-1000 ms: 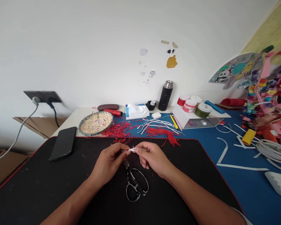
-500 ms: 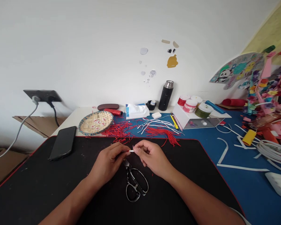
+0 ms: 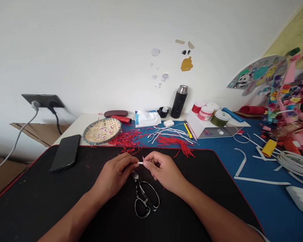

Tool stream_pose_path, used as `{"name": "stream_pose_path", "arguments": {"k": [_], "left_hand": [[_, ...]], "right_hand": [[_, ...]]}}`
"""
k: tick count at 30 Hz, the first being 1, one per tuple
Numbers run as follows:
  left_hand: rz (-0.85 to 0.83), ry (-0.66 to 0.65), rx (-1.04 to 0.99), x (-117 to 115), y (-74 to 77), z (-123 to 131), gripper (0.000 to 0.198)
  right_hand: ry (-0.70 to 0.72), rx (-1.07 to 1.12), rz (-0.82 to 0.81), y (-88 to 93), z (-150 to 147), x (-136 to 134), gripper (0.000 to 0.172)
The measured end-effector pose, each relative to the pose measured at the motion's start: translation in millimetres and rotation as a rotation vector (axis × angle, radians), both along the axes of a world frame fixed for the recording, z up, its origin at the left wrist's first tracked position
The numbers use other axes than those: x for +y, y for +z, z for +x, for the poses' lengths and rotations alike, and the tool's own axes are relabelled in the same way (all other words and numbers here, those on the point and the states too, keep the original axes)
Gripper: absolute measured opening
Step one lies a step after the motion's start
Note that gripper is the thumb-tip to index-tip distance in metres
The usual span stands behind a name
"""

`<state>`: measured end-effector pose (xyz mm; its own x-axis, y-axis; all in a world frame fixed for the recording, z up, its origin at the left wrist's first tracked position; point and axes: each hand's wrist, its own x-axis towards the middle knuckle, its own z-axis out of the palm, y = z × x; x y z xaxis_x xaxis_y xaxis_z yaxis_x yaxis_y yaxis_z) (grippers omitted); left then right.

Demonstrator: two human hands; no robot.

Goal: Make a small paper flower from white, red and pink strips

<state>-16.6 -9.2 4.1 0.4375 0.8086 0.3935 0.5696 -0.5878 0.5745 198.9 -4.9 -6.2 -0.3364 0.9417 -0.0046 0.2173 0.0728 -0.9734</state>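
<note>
The left forearm and right forearm angle inward from the lower corners of the view. The left hand and right hand curl palm-down, their fingertips pinching together at the centre.

The only view is taken from a head-worn camera, placed above and behind the black desk mat and tilted forward and down across it. The mat is seen from close by and fills the lower part of the frame, with the left hand and right hand held over it. Beyond the mat, a white wall is taken in across the upper part of the frame.
</note>
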Motion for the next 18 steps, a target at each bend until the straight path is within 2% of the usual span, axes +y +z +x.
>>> {"name": "stream_pose_path", "arguments": {"k": [9, 13, 18], "left_hand": [[-0.024, -0.017, 0.006, 1.3, 1.9, -0.2, 0.014], [-0.090, -0.040, -0.011, 1.0, 2.6, -1.5, 0.017], [-0.272, -0.012, -0.071, 1.9, 2.4, -1.4, 0.016]], "right_hand": [[0.068, 0.043, -0.152, 9.8, -2.0, -0.1, 0.009], [0.063, -0.077, -0.049, 11.7, -0.6, -1.2, 0.009], [0.057, -0.244, 0.159, 16.3, 1.7, -1.7, 0.008]]}}
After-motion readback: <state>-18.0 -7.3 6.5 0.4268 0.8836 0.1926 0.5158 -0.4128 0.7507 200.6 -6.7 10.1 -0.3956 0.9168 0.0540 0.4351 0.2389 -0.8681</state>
